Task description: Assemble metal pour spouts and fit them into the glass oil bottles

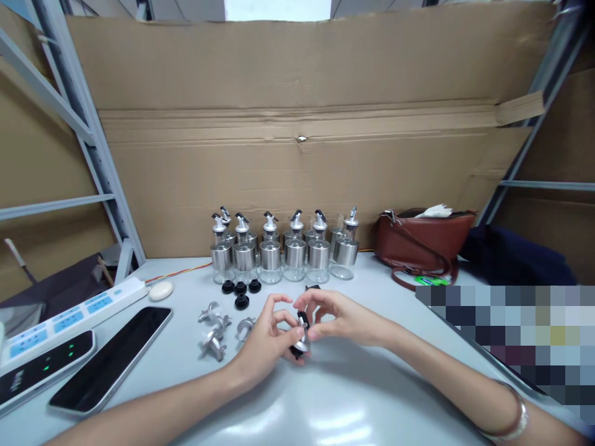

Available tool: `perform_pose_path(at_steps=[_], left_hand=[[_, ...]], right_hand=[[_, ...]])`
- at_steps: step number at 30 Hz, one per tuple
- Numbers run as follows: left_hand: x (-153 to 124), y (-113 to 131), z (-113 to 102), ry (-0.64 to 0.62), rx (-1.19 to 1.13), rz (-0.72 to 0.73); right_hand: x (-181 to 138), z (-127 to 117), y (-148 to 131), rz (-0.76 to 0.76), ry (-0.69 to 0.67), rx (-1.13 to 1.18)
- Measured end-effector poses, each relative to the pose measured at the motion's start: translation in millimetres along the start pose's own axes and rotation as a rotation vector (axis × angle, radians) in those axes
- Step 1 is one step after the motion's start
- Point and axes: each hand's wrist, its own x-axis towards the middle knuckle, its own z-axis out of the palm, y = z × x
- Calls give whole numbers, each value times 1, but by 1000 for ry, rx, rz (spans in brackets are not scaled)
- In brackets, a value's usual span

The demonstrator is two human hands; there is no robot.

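Left grip grasps a spout above the table; whether right grip pinches it, I cannot tell; front bottles look done, loose stoppers and metal parts seemingly left

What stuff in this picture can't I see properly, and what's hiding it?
All in the head view:
Part of the pourer spout: covered by the left hand.
Most of a dark piece: behind the right hand.
The back-row bottles: mostly behind the front-row bottles.
The far end of the white power strip: cut off by the left edge.
Something at right: hidden by blocky squares.
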Motion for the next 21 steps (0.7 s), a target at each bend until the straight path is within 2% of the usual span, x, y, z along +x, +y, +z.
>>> perform_pose_path(at_steps=[2,8,12,16,21], left_hand=[[0,-1,-1,-3,-17,4],[0,0,0,-22,-6,-17],[-1,3,2,-30,19,-4],[0,3,1,-16,12,-14],[-1,0,-2,-41,82,100]], right_hand=[[0,1,1,-6,-27,-27],[-1,2,3,-61,35,-177],[-1,2,2,-57,-14,-107],[-2,4,0,-66,0,-133],[-3,7,0,-100,13,-127]])
